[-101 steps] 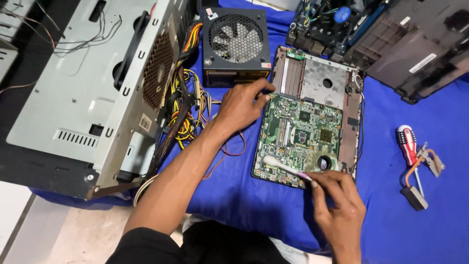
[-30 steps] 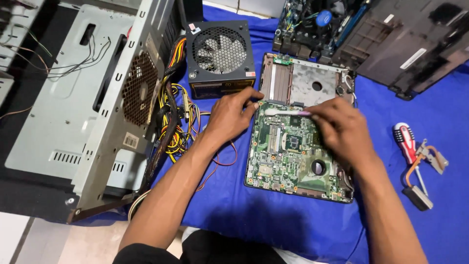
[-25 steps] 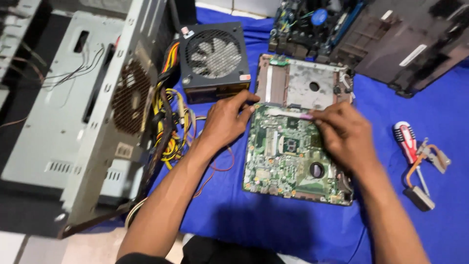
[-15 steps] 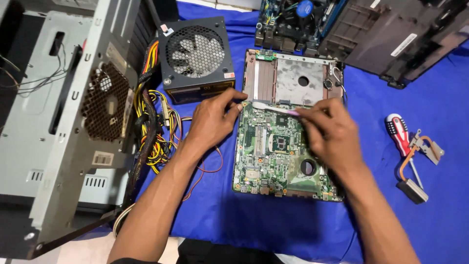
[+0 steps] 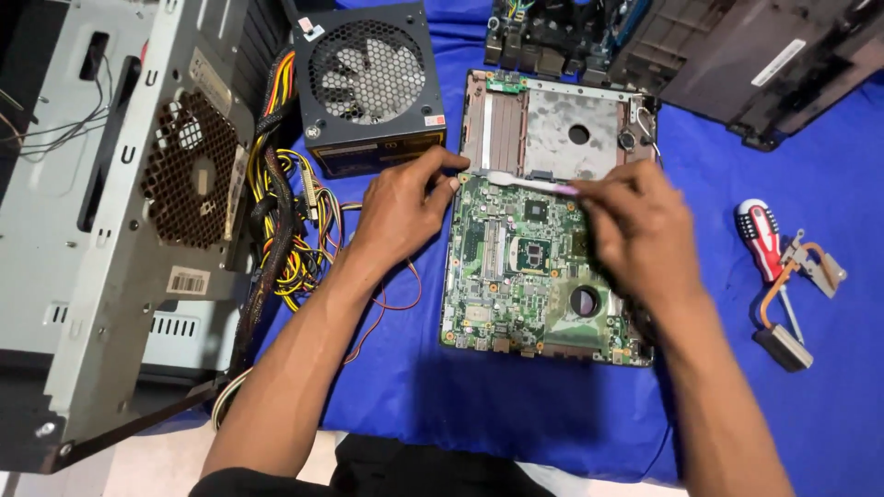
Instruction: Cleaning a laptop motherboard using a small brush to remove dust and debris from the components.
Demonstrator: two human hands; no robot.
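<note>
Across a table spread with a deep blue cloth [image 5: 516, 405], a green laptop circuit board [image 5: 516, 276] lies flat at the centre, its upper half a bare grey metal plate. The left hand [image 5: 401, 207] rests at the board's nine o'clock edge, fingers curled together and touching its top-left corner. The right hand [image 5: 635, 225] sits over the board's two o'clock part, fingers clamped on a thin white stick with a pink tip [image 5: 529, 182] that lies across the seam between the green half and the metal plate.

At ten o'clock from the board stands a black power supply box with a round fan grille [image 5: 368, 83], with a tangle of yellow, red and black wires [image 5: 295, 230] spilling beside it. Farther to nine o'clock, an open grey steel computer case [image 5: 120, 230] lies on its side. At one o'clock sits a dark plastic laptop shell [image 5: 746, 64]. At three o'clock, well apart, lie a red-and-white-handled screwdriver [image 5: 762, 241] and a copper heat pipe with metal fittings [image 5: 796, 285]. Pale floor shows along the cloth's near edge.
</note>
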